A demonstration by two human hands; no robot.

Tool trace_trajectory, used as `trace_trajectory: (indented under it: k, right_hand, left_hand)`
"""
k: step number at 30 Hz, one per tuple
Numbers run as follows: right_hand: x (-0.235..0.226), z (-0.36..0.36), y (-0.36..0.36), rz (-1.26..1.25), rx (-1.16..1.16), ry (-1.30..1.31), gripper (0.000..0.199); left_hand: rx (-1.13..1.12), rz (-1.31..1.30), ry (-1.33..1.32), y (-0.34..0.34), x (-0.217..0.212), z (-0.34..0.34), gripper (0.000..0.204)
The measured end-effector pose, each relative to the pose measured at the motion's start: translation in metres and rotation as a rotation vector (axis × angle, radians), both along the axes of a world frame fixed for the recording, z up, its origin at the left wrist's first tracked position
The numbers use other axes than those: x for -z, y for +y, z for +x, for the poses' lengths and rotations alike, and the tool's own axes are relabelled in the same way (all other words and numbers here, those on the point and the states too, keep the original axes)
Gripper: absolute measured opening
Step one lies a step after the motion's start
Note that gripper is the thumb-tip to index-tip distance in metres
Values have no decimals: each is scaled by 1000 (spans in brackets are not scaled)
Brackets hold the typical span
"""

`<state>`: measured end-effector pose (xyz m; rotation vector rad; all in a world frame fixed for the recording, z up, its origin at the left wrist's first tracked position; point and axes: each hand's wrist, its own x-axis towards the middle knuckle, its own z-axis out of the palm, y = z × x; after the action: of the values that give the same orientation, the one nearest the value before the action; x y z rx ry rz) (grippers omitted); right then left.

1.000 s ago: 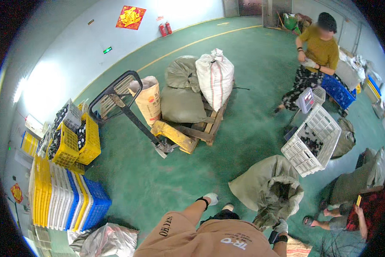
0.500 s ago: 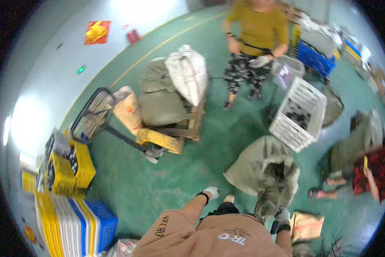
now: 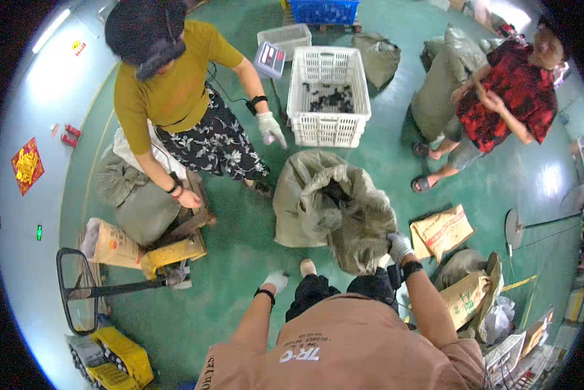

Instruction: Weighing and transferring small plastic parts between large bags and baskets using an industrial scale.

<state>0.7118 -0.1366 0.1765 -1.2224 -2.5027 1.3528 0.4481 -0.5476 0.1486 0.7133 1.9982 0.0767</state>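
The left hand (image 3: 277, 281) hangs beside the leg, apparently empty; I can't tell if its fingers curl. The right hand (image 3: 400, 247) grips the edge of the grey-green sack (image 3: 298, 218) standing just ahead. Beyond, a co-worker (image 3: 168, 97) has come closer, seemingly within reach of it, near the white crate (image 3: 328, 135).

**Print spotted around the olive sack (image 3: 305, 213)**

On the sack's near side, a brown shirt (image 3: 354, 341) has chunky white letters plus small dark lines. Right of the sack: paper bag (image 3: 443, 232) with red print, then a tan bag (image 3: 467, 302) with green characters. Far left: red wall poster (image 3: 27, 166), big gold character. Beyond: scale (image 3: 270, 60), readout too small.
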Motion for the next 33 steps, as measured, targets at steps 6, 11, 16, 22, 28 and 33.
trace_trajectory:
  k: [6, 11, 16, 22, 28, 33]
  right_hand:
    - [-13, -31, 56, -996, 591, 355, 27]
    - [-25, -8, 140, -897, 418, 336, 32]
    - [-39, -13, 185, -814, 225, 124, 31]
    - [-49, -49, 246, -713, 125, 101, 28]
    - [-124, -258, 253, 667, -962, 41, 38]
    - [-128, -320, 191, -906, -203, 163, 41]
  left_hand:
    - [-264, -93, -49, 46, -12, 44, 43]
    - [-511, -21, -44, 148, -17, 107, 51]
    - [-1428, 346, -787, 213, -2, 156, 73]
    - [-1323, 372, -1056, 330, 23, 194, 64]
    - [-637, 230, -240, 294, 71, 198, 46]
    - [-641, 67, -157, 246, 65, 201, 38]
